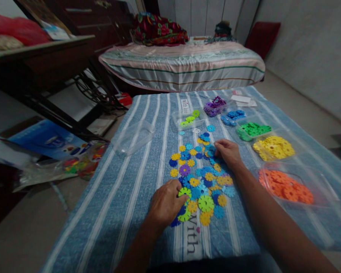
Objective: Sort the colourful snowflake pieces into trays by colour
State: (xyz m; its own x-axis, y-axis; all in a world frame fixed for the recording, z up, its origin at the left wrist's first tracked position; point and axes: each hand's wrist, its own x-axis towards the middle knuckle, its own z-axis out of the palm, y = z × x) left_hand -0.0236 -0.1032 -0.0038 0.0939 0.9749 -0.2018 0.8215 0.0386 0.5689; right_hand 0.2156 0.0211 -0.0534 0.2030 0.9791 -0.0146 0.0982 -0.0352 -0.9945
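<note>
A loose pile of notched plastic discs in blue, light blue, orange-yellow, purple and lime lies on the striped cloth. My left hand (166, 201) is at the pile's near left side, thumb and forefinger closed on the edge of a lime green disc (184, 192). Another lime disc (205, 203) lies just to the right, and a purple disc (184, 170) is farther back. My right hand (229, 152) rests at the pile's far right side with fingers curled down by some blue discs (211, 151). Its fingertips are partly hidden, so anything between them cannot be made out.
Clear boxes along the right hold orange discs (287, 187), yellow discs (274, 147), green discs (254, 129), blue discs (234, 116) and purple pieces (215, 107). One box with lime discs (190, 119) stands behind the pile. An empty clear box (135, 137) sits left.
</note>
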